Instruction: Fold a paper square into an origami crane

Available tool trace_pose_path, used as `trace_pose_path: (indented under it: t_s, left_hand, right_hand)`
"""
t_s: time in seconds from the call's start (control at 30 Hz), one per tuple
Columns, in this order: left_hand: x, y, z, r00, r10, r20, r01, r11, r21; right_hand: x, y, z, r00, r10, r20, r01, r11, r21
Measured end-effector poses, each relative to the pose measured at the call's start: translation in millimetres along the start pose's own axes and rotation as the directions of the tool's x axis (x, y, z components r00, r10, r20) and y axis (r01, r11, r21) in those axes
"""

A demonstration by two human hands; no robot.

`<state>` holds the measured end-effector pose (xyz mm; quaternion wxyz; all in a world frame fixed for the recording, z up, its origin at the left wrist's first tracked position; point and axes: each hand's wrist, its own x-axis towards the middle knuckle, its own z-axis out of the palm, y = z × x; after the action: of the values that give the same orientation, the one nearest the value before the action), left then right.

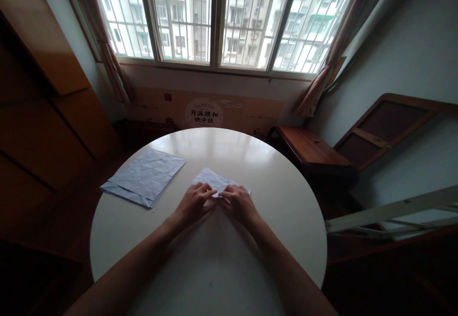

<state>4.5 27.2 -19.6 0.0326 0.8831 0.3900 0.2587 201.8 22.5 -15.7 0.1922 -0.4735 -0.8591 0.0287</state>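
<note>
A small creased sheet of paper (pixel 219 180) lies near the middle of the round white table (pixel 286 211). My left hand (pixel 196 200) grips its near left edge, with the fingers curled over the paper. At the near right edge my right hand (pixel 236 201) pinches it in the same way, the two thumbs and fingertips close together. The hands cover the paper's near corners. To the left, apart from both hands, rests a larger stack of creased, pale paper (pixel 145 176) with its layers slightly offset.
Behind the table a printed cardboard panel (pixel 236 110) stands under the barred window (pixel 214 20). A wooden bench (pixel 307 146) is at the back right, and a folded wooden frame (pixel 390 125) leans on the wall. Orange-brown cabinets (pixel 71 120) line the left.
</note>
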Motion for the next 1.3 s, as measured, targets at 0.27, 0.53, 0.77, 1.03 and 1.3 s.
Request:
trace_pose_path:
  t_s: [0.27,0.53,0.77,1.03,1.3]
  left_hand:
    - [0,-15,-5.0,0.998,-0.056,0.000,0.056,0.995,0.078]
    - [-3,-30,-13.9,0.982,-0.168,-0.083,0.171,0.985,0.026]
    - [-4,-34,-7.6,0.949,-0.284,-0.136,0.254,0.946,-0.201]
    - [3,-31,-5.6,0.923,-0.340,-0.180,0.130,0.717,-0.685]
    - [7,-26,-2.1,0.887,-0.453,-0.094,0.145,0.465,-0.873]
  right_hand:
    - [0,7,-5,0.994,-0.030,-0.105,0.039,0.995,0.090]
    - [-2,26,-12,0.953,0.068,-0.295,0.016,0.961,0.275]
    - [0,24,-12,0.898,0.123,-0.422,0.094,0.884,0.458]
    - [2,32,-3,0.919,0.323,-0.227,-0.067,0.695,0.716]
    - [3,23,-6,0.912,0.286,-0.294,0.051,0.633,0.773]
